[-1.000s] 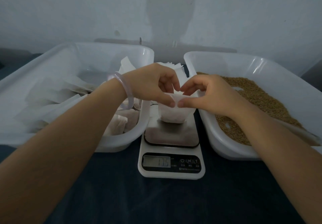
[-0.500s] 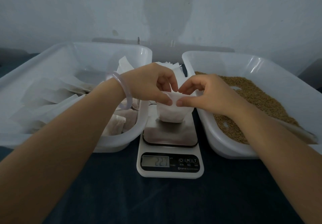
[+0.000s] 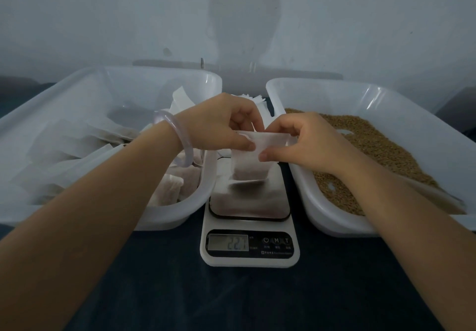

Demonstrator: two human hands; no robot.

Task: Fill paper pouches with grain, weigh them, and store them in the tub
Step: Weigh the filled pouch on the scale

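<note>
A white paper pouch [image 3: 249, 166] with grain in its bottom stands on the steel plate of a white digital scale [image 3: 249, 227] in the middle. The display reads about 22.1. My left hand [image 3: 221, 124] pinches the pouch's top edge from the left, and my right hand [image 3: 301, 140] pinches it from the right, folding the top flap over. A clear tub [image 3: 206, 194] on the left holds several filled pouches [image 3: 167, 189]. Brown grain [image 3: 373, 155] fills the clear tub [image 3: 304, 184] on the right.
A stack of empty white pouches [image 3: 255, 99] stands behind the scale between the tubs. Everything rests on a dark blue table [image 3: 231, 299] against a pale wall. A bangle is on my left wrist.
The pouch's top flap has been folded down flatter between my fingers. The scale reading went from about 7.5 to about 22.
</note>
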